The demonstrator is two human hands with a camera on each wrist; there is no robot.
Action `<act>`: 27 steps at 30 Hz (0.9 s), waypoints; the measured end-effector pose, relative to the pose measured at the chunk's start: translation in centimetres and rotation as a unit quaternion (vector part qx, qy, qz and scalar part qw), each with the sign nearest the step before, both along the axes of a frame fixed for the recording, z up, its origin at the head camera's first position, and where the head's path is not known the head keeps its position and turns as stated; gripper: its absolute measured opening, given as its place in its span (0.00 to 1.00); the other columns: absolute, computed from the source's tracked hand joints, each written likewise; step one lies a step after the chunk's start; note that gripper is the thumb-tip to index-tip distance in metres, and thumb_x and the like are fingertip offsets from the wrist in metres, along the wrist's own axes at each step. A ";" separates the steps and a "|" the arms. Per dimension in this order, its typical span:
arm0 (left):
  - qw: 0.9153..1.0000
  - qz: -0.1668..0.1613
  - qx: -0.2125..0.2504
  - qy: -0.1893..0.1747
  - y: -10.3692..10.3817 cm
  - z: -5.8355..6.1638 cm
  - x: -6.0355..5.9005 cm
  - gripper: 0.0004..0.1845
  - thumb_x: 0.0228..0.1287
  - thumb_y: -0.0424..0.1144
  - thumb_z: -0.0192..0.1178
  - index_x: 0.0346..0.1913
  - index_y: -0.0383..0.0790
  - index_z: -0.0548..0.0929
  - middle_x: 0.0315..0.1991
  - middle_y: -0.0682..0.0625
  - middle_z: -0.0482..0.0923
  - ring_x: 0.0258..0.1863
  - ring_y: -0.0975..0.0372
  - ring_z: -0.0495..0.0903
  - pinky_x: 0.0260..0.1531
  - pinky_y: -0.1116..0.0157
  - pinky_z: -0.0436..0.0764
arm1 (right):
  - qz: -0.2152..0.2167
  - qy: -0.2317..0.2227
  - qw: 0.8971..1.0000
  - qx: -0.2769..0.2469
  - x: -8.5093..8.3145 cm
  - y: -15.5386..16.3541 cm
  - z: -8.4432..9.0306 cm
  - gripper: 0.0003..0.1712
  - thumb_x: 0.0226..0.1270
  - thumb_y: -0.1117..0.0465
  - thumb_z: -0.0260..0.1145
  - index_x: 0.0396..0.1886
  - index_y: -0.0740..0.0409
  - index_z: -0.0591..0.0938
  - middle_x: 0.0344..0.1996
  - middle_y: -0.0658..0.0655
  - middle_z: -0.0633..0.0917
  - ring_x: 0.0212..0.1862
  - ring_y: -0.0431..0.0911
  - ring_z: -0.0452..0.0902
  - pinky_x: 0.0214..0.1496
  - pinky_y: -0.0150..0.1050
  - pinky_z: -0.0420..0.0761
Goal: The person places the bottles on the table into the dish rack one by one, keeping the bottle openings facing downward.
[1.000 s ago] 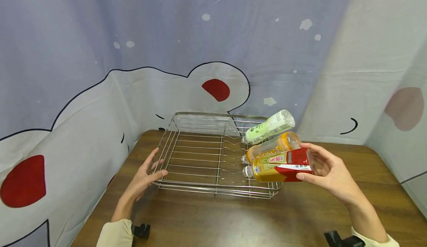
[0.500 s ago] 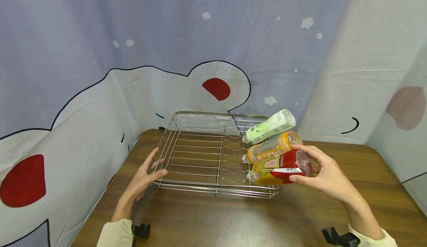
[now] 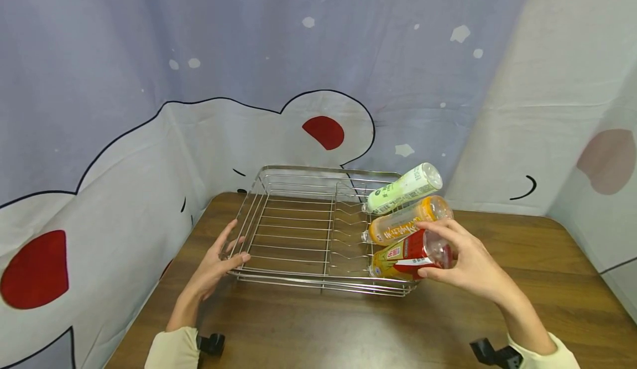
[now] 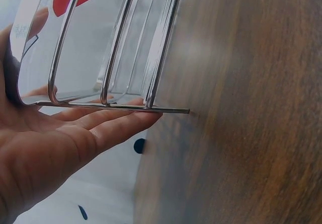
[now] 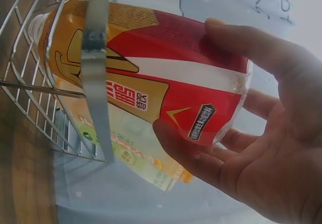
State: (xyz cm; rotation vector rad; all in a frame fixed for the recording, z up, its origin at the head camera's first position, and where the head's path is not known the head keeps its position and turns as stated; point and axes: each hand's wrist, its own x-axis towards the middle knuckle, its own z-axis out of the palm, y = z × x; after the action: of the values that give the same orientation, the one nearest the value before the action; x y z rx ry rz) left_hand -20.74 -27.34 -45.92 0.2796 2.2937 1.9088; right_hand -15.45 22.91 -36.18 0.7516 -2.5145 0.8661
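My right hand (image 3: 465,258) grips the base end of a red-and-yellow plastic bottle (image 3: 403,255) between thumb and fingers. The bottle leans neck-down inside the right end of a metal wire rack (image 3: 293,230). In the right wrist view, the rack's flat rim (image 5: 95,63) crosses in front of the bottle's label. My left hand (image 3: 211,266) holds the rack's left end. Its thumb goes over the rim, and in the left wrist view its fingers (image 4: 118,131) lie straight along the outer wires.
An orange-labelled bottle (image 3: 398,225) and a pale green bottle (image 3: 403,189) lean in the rack behind the red one, bases up over its right side. The rack stands on a brown wooden table (image 3: 318,330). A patterned curtain (image 3: 224,147) hangs close behind it.
My right hand has moved left and slightly down with the red-and-yellow bottle, whose neck has sunk lower into the rack and its base tilted up. The left hand stays in place.
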 end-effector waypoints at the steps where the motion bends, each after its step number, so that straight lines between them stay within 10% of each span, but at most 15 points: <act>1: 1.000 -0.001 0.000 0.000 0.0 0.0 0.0 0.47 0.69 0.35 0.60 0.80 0.54 0.41 0.74 0.30 0.52 0.66 0.34 0.62 0.54 0.51 0.73 | -0.002 0.000 1.000 0.005 0.0 -0.1 -0.1 0.47 0.35 0.60 0.87 0.62 0.54 0.79 0.50 0.51 0.80 0.43 0.43 0.77 0.39 0.42 0.80; 10: 1.000 -0.005 0.004 0.000 -0.2 0.2 0.2 0.47 0.70 0.35 0.60 0.80 0.54 0.40 0.74 0.29 0.51 0.69 0.35 0.59 0.56 0.47 0.71 | -0.018 -0.005 1.000 0.008 0.5 -0.6 -0.4 0.48 0.38 0.62 0.85 0.65 0.55 0.76 0.59 0.62 0.79 0.52 0.55 0.77 0.45 0.56 0.78; 27: 1.000 -0.001 0.006 -0.002 -0.4 0.1 0.2 0.47 0.69 0.35 0.60 0.80 0.56 0.41 0.74 0.30 0.51 0.67 0.36 0.63 0.51 0.55 0.75 | -0.014 -0.002 1.000 0.019 1.0 -0.6 -0.3 0.50 0.38 0.60 0.85 0.67 0.53 0.75 0.60 0.58 0.79 0.58 0.54 0.74 0.52 0.51 0.75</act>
State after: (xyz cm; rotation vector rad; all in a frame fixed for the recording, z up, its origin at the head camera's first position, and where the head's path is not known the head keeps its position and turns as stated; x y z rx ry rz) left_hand -20.57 -27.74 -45.86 0.2798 2.2793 1.9222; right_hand -14.41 22.32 -36.44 0.7254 -2.5456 0.8147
